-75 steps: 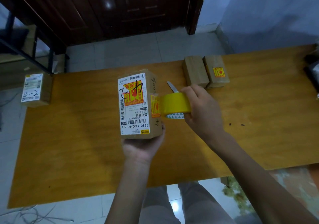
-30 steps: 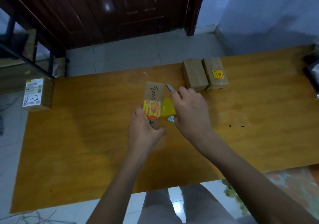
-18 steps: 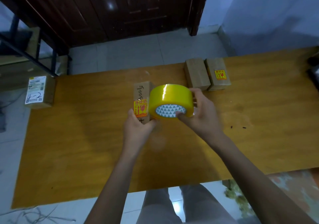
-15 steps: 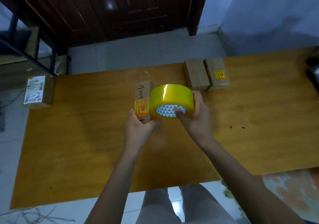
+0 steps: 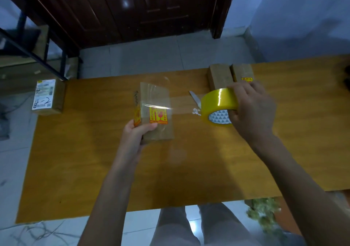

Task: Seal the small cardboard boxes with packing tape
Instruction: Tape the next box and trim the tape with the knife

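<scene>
Left hand point(image 5: 135, 134) grips box point(image 5: 156, 113) upright on table point(image 5: 94, 160); right hand point(image 5: 250, 111) grasps tape roll point(image 5: 217, 103), clear strip stretched between. Keep strip taut, level; press down along seam; cut with blade point(image 5: 195, 98) lying behind strip

An orange-brown wooden tabletop point(image 5: 94, 160) fills the middle of the view, its grain faintly visible under dim, bluish light. Beyond its far edge lies a floor of pale grey tiles point(image 5: 151, 56). A dark brown panelled door point(image 5: 151, 9) stands behind, with a small glint of light on its glossy surface. To the right rises a plain pale blue wall point(image 5: 293, 14). At the far left stands a black metal frame point(image 5: 45, 52). Loose thin wires point(image 5: 37, 234) lie on the floor by the near left corner.
</scene>
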The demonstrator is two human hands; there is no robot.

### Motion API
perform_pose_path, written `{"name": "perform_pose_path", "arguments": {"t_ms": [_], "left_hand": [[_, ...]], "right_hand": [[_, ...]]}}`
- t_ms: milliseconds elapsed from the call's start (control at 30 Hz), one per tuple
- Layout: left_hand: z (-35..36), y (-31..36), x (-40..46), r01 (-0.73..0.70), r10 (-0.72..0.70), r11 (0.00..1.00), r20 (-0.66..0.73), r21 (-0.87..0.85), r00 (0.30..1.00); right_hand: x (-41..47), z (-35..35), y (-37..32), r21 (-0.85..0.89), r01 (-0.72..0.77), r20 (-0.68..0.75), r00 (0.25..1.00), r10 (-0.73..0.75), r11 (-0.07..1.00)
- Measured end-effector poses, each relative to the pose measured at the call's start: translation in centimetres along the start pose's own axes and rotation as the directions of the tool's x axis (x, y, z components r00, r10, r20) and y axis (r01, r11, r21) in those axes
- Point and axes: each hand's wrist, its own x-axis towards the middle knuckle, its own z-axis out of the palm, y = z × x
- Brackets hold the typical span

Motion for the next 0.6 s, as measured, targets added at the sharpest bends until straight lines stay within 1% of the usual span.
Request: {"name": "perform_pose_path", "arguments": {"t_ms": [67,200,367,500,600], "left_hand": [[-0.5,0.1,-0.2,-0.005,0.005,1.000,0.029,-0.002,1.000],[-0.7,0.7,-0.6,0.002,0.005,0.997,0.095,-0.072,0.996],[-0.9,1.2,-1.2,0.070,-0.026,0.965,0.172,-0.252,0.985],[-0.8,1.9,-1.7,0.117,-0.048,0.924,0.193,-0.365,0.980],[-0.5,2.0,-2.1,0.109,-0.003,0.893,0.235,-0.437,0.972]], "right_hand": [[0.2,-0.1,-0.1,0.012,-0.003,0.006,1.000,0.003,1.000],[0.1,0.0,-0.7,0.042,0.010,0.020,1.000,-0.011,0.999],[-0.2,0.3,-1.4,0.153,-0.021,0.037,0.999,0.015,0.988],[-0.2,0.3,-1.8,0.190,-0.030,0.044,0.999,0.022,0.981],[0.0,0.2,-2.1,0.223,-0.037,0.043,0.999,0.028,0.974]]}}
